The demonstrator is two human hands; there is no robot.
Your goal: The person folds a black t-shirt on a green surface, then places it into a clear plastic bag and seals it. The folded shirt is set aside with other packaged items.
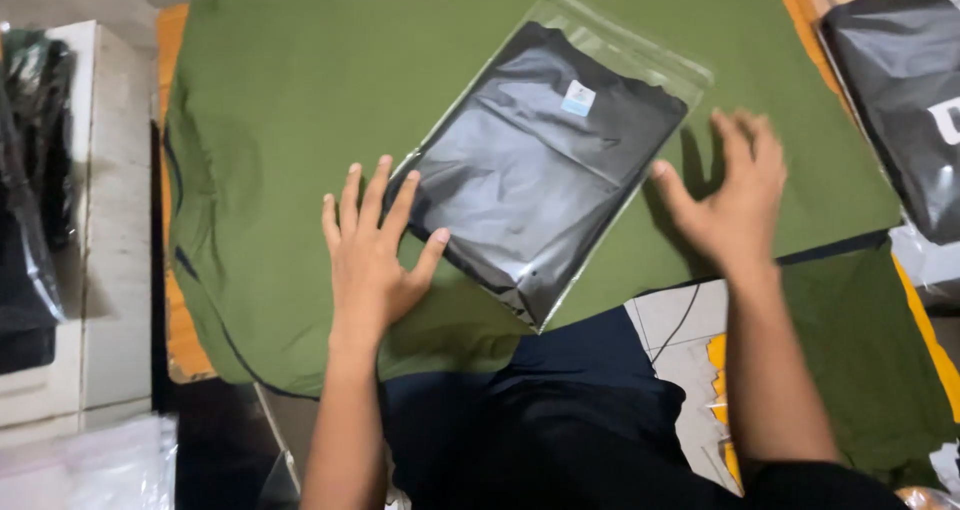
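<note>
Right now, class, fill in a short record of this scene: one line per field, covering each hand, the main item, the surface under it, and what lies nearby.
Left hand: open, fingers spread, flat on the green cloth, fingertips at the bag's lower left edge
Right hand: open, at the bag's right side; contact unclear
Main item: clear plastic bag holding a folded black garment, lying tilted
Surface: green cloth spread out
Nearby: another bagged dark garment at upper right; white cabinet at left
</note>
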